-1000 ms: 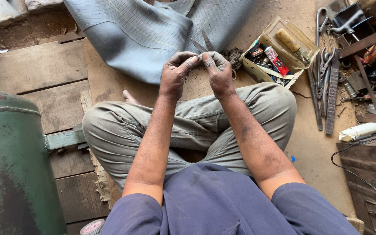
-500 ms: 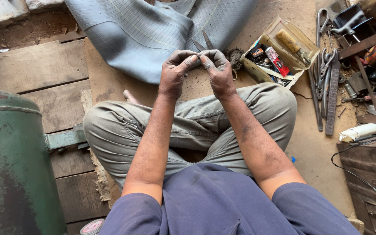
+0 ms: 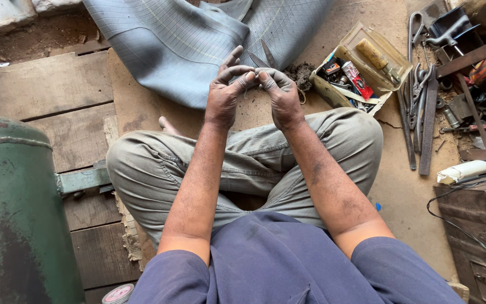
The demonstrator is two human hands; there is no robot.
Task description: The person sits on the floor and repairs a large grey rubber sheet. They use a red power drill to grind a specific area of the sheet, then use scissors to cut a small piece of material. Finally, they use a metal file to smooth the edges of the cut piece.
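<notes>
I sit cross-legged on the ground with both hands raised together over my knees. My right hand (image 3: 283, 98) is curled around a pair of dark scissors (image 3: 263, 57), whose blades stick up and away between the two hands. My left hand (image 3: 224, 93) touches the right at the fingertips, thumb and forefinger pinched on something small that I cannot make out, little finger sticking out. A grey-blue rubber inner tube (image 3: 175, 39) lies folded on the ground just beyond the hands.
An open box (image 3: 333, 93) of small repair items and a wooden-handled tool sits to the right of my hands. Files, pliers and metal tools (image 3: 423, 112) lie further right. A green metal tank (image 3: 12, 214) stands at the left on wooden planks (image 3: 40, 84).
Both hands stay together in almost the same spot; only the fingers shift slightly around the scissors.
</notes>
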